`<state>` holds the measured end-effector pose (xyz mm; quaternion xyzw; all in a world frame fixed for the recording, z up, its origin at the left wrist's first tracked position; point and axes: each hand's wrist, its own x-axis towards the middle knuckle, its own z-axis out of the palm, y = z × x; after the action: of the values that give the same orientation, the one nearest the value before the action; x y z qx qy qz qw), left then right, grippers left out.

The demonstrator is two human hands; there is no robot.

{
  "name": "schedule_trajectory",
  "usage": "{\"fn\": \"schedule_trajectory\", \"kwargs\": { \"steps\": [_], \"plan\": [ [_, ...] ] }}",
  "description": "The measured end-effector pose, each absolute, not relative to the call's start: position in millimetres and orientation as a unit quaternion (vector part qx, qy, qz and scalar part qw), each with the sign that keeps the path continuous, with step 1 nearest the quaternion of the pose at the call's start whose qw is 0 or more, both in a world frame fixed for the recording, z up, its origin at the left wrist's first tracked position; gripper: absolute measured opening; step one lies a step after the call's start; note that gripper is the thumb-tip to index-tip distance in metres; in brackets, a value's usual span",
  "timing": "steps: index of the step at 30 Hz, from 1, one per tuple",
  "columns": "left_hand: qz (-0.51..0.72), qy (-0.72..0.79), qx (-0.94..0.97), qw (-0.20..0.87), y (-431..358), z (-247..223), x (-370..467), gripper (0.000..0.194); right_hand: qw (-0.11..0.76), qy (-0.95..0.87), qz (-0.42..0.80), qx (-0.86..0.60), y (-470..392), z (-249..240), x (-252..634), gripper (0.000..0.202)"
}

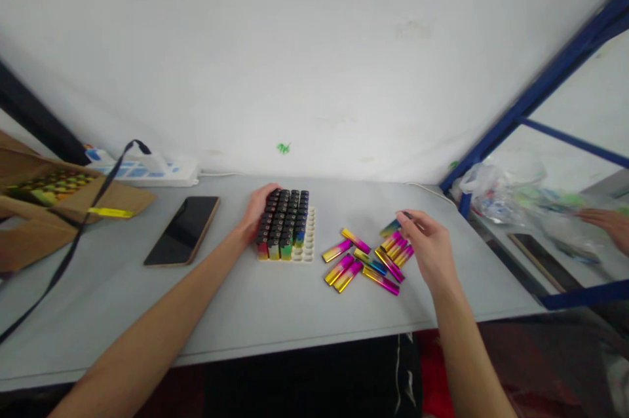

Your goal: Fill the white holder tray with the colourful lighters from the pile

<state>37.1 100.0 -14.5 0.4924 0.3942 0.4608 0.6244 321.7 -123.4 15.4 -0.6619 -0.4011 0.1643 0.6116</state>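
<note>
A white tray (309,234) with rows of holes stands on the table, most of it filled with upright black-topped lighters (285,218). My left hand (258,208) is wrapped round the tray's left side, fingers partly hidden behind the lighters. Bare holes show along its right edge and front right corner. To the right lies a loose heap of shiny pink-and-yellow pieces (346,274), shaped like lighter bodies, with a blue-and-yellow one among them. Above the heap's far right side, my right hand (426,234) pinches a blue-and-yellow lighter (390,228), slightly blurred, its dark end at the fingertips.
Left of the tray lies a phone (183,231). An open cardboard box (113,198) with a black strap (73,244) stands further left, near a white power strip (181,172). A blue frame (501,123) borders the right; beyond it are plastic bags and another person's hand (609,225).
</note>
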Motion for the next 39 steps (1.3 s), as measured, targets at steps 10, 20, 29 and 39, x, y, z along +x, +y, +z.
{"fn": "schedule_trajectory", "kwargs": {
  "steps": [10,20,29,39],
  "plan": [
    [0.460,0.399,0.505,0.612,101.1,-14.6,35.7,0.032,0.572,-0.506,0.424,-0.487,-30.1,33.1,251.6,0.045],
    [0.439,0.420,0.508,0.611,103.9,-17.9,34.4,0.028,0.523,-0.543,0.318,-0.575,-32.7,1.1,228.6,0.056],
    [0.439,0.428,0.514,0.600,100.8,-9.5,35.5,0.021,0.489,-0.527,0.283,-0.635,-36.6,-2.0,222.1,0.059],
    [0.452,0.424,0.515,0.592,101.7,-10.9,34.8,0.022,0.491,-0.549,0.259,-0.624,-36.5,-4.9,222.2,0.044]
  ]
}}
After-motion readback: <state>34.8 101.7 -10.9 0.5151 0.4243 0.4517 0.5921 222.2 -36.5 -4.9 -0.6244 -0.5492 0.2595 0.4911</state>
